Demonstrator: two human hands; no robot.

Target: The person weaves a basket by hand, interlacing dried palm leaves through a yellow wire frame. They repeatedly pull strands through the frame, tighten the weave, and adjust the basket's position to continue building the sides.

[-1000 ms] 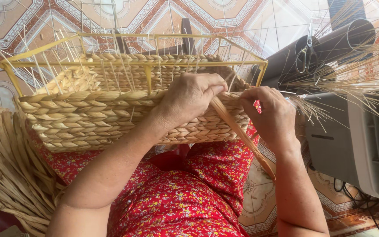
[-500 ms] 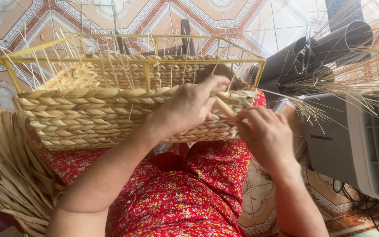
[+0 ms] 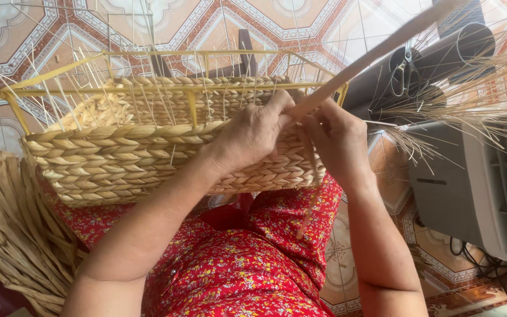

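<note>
Holding one long straw strip [image 3: 377,54], my left hand [image 3: 253,132] and right hand [image 3: 338,135] both pinch it tight against the woven basket [image 3: 118,158].

The person wears a red garment [image 3: 247,264] printed all over with small flowers in yellow, white and pale blue, with bits of green. The cloth covers the lap and both legs and lies in soft folds, with a deeper crease down the middle. Both forearms are bare from above the elbow to the wrist, with no sleeve in view. The left hand [image 3: 253,135] and the right hand [image 3: 338,138] are bare: no glove, ring, watch or bracelet shows.
</note>
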